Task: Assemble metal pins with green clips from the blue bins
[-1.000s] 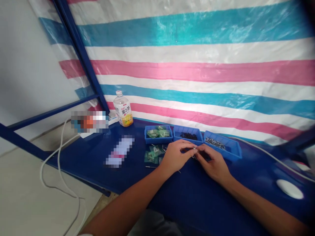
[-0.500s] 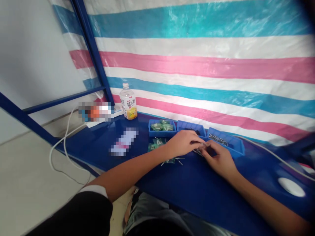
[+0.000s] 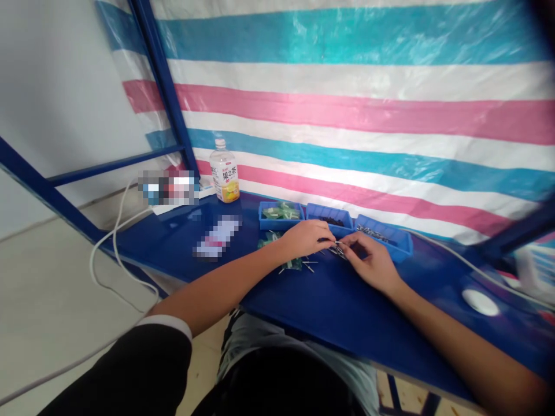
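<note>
My left hand [image 3: 310, 237] and my right hand [image 3: 370, 260] meet over the blue tabletop, fingertips pinched together on a small metal pin [image 3: 338, 242]. Its exact shape is too small to make out. Just under the fingertips shows a cluster of slim silver pieces [image 3: 337, 252]; whether they lie on the table or in my right hand is unclear. Left of this, partly behind my left wrist, lie green packets [image 3: 293, 264] and several loose metal pins [image 3: 309, 266]. Behind the hands stand three blue trays: one with green packets [image 3: 281, 212], one with dark parts [image 3: 333, 221], one with silver parts [image 3: 373, 233].
A drink bottle [image 3: 225, 173] stands at the back left, near a blurred-out phone-like item [image 3: 218, 237] and a white power strip [image 3: 173, 203]. White cables [image 3: 116, 248] hang over the left edge. At right are a white round object [image 3: 480, 302] and another cable [image 3: 468, 266].
The view has shifted slightly, so the table and trays sit higher and further left. Both hands stay together at the same spot, with only small finger movements.
</note>
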`<move>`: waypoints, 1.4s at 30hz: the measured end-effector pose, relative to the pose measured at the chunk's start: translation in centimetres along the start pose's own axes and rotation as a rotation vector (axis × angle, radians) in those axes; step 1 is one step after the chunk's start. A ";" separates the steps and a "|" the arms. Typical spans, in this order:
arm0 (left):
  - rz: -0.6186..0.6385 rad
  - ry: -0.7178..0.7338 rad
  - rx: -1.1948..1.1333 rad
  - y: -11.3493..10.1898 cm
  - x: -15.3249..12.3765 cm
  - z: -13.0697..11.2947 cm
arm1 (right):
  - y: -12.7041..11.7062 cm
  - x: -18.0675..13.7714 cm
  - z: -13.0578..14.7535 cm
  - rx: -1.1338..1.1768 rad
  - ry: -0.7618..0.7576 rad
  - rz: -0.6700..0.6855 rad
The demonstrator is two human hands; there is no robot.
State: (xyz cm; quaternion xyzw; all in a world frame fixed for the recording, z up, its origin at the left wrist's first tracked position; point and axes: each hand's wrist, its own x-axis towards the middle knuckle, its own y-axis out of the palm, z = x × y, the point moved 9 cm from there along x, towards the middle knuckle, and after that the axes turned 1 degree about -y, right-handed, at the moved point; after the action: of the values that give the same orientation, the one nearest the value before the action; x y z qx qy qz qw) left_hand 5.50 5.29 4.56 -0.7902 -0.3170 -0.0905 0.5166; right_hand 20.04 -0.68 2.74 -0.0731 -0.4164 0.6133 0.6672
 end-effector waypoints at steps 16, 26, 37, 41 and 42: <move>-0.102 -0.227 -0.338 0.2 -0.3 0.2 | -1.4 0.4 2.3 -0.132 -0.187 -0.179; -0.201 -0.383 -0.667 0.7 -0.6 3.2 | -0.2 0.2 2.6 -0.079 -0.241 -0.058; -0.215 -0.383 -0.555 0.2 -0.8 3.1 | -0.4 0.5 1.0 -0.116 -0.135 -0.044; -0.177 -0.360 -0.468 -0.4 -0.8 2.2 | -1.0 0.6 0.8 -0.113 -0.093 -0.113; -0.168 -0.356 -0.446 -0.5 -0.7 2.0 | -1.0 0.6 1.0 -0.109 -0.108 -0.111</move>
State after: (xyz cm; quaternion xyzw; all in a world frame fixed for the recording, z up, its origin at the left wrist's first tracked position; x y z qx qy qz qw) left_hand 4.24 6.85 3.73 -0.8586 -0.4394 -0.0605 0.2570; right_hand 20.12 -0.82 4.27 -0.0528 -0.4881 0.5548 0.6717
